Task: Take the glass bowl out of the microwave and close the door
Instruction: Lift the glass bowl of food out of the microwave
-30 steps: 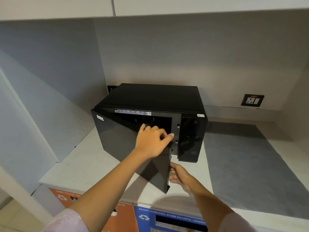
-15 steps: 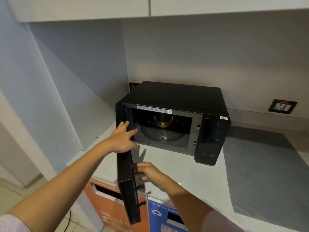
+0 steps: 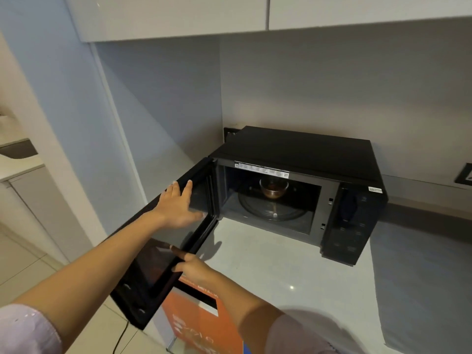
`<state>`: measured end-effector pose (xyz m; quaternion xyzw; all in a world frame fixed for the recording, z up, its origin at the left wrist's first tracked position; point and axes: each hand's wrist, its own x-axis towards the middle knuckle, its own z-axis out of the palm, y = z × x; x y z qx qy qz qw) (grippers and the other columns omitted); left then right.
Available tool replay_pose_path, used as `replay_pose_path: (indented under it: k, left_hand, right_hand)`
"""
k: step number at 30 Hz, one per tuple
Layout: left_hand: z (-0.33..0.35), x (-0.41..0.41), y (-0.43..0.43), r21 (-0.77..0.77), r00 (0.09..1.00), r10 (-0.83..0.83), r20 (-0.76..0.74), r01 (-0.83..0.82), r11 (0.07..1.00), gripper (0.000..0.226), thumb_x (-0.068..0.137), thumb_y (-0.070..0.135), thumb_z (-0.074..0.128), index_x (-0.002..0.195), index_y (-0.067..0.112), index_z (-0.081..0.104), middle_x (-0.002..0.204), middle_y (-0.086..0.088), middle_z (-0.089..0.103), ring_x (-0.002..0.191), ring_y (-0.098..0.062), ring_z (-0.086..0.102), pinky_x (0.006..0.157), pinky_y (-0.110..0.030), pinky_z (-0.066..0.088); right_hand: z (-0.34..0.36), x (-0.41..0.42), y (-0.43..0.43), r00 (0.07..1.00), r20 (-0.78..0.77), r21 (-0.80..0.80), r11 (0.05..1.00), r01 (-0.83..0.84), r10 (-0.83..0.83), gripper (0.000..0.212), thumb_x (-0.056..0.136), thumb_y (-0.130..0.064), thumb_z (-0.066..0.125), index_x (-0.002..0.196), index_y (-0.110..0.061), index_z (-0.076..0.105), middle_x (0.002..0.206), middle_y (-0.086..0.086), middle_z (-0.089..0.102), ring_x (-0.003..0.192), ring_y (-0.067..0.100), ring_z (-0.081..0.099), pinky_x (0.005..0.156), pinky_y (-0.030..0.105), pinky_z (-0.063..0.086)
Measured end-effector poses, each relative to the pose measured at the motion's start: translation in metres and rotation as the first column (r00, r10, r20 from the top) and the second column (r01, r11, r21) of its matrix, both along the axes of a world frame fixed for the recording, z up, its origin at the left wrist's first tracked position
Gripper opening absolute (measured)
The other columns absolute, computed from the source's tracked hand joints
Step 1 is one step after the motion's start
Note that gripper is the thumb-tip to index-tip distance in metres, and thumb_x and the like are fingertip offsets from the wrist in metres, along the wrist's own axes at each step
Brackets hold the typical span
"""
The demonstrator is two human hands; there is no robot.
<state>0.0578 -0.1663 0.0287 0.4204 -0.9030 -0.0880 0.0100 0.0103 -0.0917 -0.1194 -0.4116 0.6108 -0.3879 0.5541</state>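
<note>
Here, a black microwave (image 3: 301, 159) sits on a pale counter (image 3: 281, 272), pushed back near the corner of the walls. Its door (image 3: 158, 251) is swung wide to the left, well past the counter edge, inner face toward the camera. Left hand (image 3: 178, 205): flat and open, fingers spread, palm laid against the inner side of the door near the hinge end; nothing gripped. Right hand (image 3: 194, 267): lower down, fingers loosely extended, tips touching the door's lower frame; open, holding nothing. Both sleeves are light pink. Inside the cavity a round glass turntable (image 3: 273, 208) is visible, and the glass bowl (image 3: 273, 187) stands on it toward the back, upright, with something brown in it; what the contents are cannot be told. A label strip (image 3: 261, 170) runs along the top edge of the opening. The control panel (image 3: 350, 221) on the right side of the microwave is dark, its markings too faint to read. A grey mat (image 3: 421, 277) lies on the counter to the right. Below the counter edge stands an orange bin (image 3: 204, 323) with white lettering. A wall socket (image 3: 466, 175) shows at the far right edge, and white cabinets (image 3: 178, 16) hang overhead.
</note>
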Motion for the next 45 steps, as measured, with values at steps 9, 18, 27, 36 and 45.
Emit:
replay_pose_path:
  k: [9,18,27,36,45]
  left_hand:
    - [-0.026,-0.011,-0.004,-0.226,0.993,0.116,0.022,-0.108,0.968,0.11,0.085,0.069,0.043,0.15,-0.003,-0.011,0.161,-0.024,-0.01,0.149,-0.039,-0.01,0.12,-0.048,-0.003]
    - [-0.056,-0.041,0.003,-0.382,0.991,-0.06,-0.121,0.009,0.924,0.092,0.091,0.052,0.046,0.153,0.003,-0.002,0.163,-0.017,-0.007,0.15,-0.031,-0.014,0.121,-0.048,-0.007]
    - [-0.112,-0.112,0.024,0.483,0.738,0.285,-0.612,0.064,0.873,0.082,0.092,0.038,0.058,0.155,0.015,0.01,0.164,-0.006,0.0,0.151,-0.023,-0.005,0.123,-0.045,0.004]
    - [-0.14,-0.172,0.02,0.697,0.471,0.532,-0.704,0.314,0.645,0.068,0.098,0.028,0.052,0.153,0.012,0.016,0.161,-0.007,0.02,0.148,-0.019,0.022,0.113,-0.027,0.024]
    - [-0.16,-0.245,-0.038,0.653,0.469,0.472,-0.746,0.378,0.656,0.06,0.101,0.037,0.041,0.153,0.014,0.021,0.159,-0.007,0.028,0.146,-0.023,0.027,0.117,-0.034,0.022]
  right_hand:
    - [0.014,0.001,-0.011,0.995,0.013,-0.042,0.994,0.1,-0.1,0.049,0.097,0.003,0.038,0.143,-0.012,0.044,0.123,0.006,0.054,0.091,0.007,0.05,0.065,0.007,0.043]
    - [0.018,-0.05,0.004,0.974,-0.055,-0.135,0.968,0.212,-0.221,0.055,0.096,0.002,0.041,0.148,-0.017,0.035,0.143,0.012,0.049,0.121,0.027,0.051,0.094,0.028,0.045]
    - [-0.01,-0.149,0.039,0.866,-0.056,-0.212,0.854,0.475,-0.496,0.062,0.095,-0.01,0.05,0.15,-0.023,0.027,0.153,-0.001,0.037,0.133,0.02,0.043,0.109,0.035,0.037]
    - [-0.003,-0.228,0.035,0.73,0.044,-0.289,0.69,0.663,-0.682,0.067,0.093,0.004,0.052,0.151,-0.014,0.022,0.156,0.011,0.029,0.142,0.025,0.032,0.106,0.029,0.033]
    - [-0.017,-0.297,0.016,0.659,0.013,-0.348,0.614,0.708,-0.752,0.067,0.095,-0.001,0.053,0.152,-0.013,0.019,0.158,0.011,0.026,0.144,0.025,0.03,0.106,0.026,0.031]
